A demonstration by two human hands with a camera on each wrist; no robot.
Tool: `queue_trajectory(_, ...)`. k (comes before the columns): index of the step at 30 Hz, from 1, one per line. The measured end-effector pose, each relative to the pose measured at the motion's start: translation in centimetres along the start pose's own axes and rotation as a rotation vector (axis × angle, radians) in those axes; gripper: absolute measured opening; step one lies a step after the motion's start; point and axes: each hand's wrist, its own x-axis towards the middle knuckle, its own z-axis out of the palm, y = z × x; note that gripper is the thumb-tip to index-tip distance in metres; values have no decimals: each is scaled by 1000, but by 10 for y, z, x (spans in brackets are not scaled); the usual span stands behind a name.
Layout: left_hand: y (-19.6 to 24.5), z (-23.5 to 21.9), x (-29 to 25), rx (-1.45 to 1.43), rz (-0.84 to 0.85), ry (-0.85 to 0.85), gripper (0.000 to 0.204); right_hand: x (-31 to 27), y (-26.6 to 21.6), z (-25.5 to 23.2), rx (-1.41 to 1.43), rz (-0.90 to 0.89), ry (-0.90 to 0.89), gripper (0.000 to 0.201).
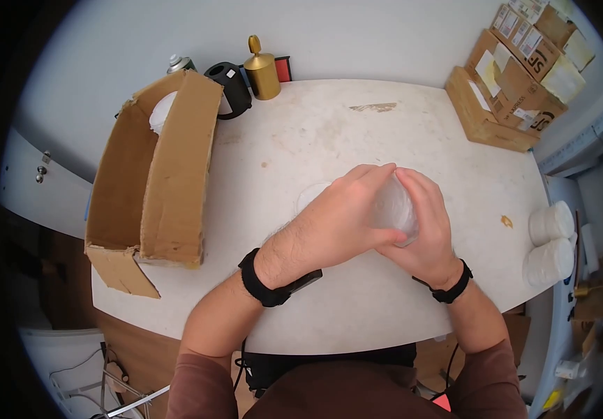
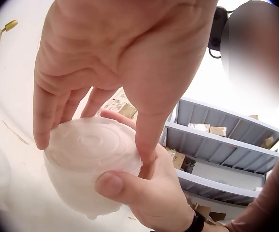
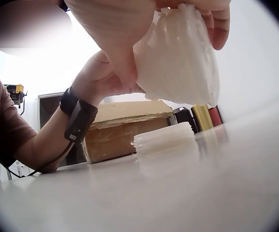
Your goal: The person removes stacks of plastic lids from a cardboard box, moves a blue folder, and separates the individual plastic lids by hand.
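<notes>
Above the table, both hands hold a stack of round, translucent white plastic lids. From above, my left hand grips the stack, its fingers on one side and thumb on the other in the left wrist view. My right hand holds it from the side, the thumb pressed on the wall of the stack. Concentric rings show on the face turned to the left wrist camera. A shorter stack of similar lids sits on the table, mostly hidden behind my left hand in the head view.
An open cardboard box stands on the left, something white inside. Behind it are a spray can, a black holder and a gold canister. Cartons pile up at the back right. Two white stacks lie at the right edge.
</notes>
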Motion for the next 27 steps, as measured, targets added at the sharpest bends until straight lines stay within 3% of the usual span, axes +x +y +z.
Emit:
queue_trajectory(17, -8, 0, 8, -177, -77, 62, 87, 0, 2, -2, -29, 89, 37, 96)
queue_trajectory(27, -13, -5, 9, -317, -77, -6, 83, 1, 3, -3, -23, 80, 46, 97)
